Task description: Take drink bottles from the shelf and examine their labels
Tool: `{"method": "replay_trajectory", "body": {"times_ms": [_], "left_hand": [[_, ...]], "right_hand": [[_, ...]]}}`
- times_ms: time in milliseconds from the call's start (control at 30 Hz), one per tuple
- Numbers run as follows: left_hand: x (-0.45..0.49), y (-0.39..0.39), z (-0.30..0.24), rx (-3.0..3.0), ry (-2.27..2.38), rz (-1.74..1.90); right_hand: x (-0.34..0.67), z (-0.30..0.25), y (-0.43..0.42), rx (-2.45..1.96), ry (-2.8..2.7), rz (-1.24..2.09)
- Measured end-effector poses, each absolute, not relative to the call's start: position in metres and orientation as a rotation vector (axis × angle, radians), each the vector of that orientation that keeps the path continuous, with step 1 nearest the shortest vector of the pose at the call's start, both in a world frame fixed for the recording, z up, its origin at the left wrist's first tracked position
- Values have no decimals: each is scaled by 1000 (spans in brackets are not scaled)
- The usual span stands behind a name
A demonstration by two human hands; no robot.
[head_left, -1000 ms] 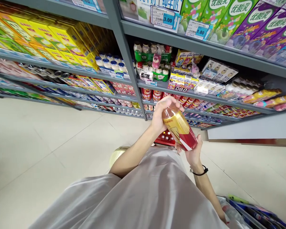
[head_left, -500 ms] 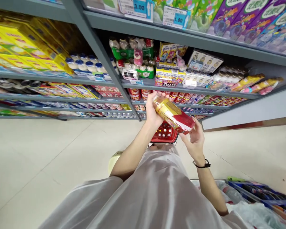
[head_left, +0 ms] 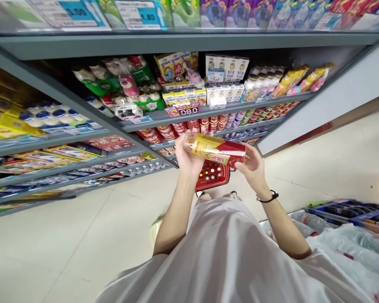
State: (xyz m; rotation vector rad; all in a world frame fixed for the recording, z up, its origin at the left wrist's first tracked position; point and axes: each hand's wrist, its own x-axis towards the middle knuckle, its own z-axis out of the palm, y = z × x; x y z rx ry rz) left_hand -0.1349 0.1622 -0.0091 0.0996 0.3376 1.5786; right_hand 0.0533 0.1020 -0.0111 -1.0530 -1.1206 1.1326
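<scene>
A plastic bottle (head_left: 219,150) with a gold and red label lies almost level between my two hands, in front of the lower shelves. My left hand (head_left: 188,156) is wrapped round its clear, gold-labelled end, with fingertips showing above it. The red end rests between the thumb and fingers of my right hand (head_left: 253,169). Directly below the bottle, a red basket (head_left: 212,182) stands on the floor by my feet, holding several items with white, yellow and red tops. The bottle covers part of the basket.
Grey shelving (head_left: 177,45) stretches across the front, stocked with drink cartons (head_left: 227,90), small bottles and red cans (head_left: 150,135). Plastic-wrapped bottles (head_left: 344,248) and a blue crate (head_left: 350,212) stand at the right. A pale yellow object (head_left: 156,229) is beside my left forearm.
My view has turned to the right and nearer the shelf, so the shelving slants differently. The bottle has gone from tilted to nearly level, both hands still on it.
</scene>
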Motion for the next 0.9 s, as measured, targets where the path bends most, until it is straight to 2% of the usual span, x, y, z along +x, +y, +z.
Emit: {"method": "replay_trajectory", "body": {"times_ms": [467, 700, 900], "left_hand": [[6, 166, 11, 446, 436, 1548], [82, 164, -12, 400, 682, 1495], [107, 152, -25, 329, 758, 1591]], "right_hand": [[179, -14, 83, -1172, -626, 1942], [249, -30, 81, -1162, -414, 2163], [279, -50, 87, -1066, -314, 2249]]}}
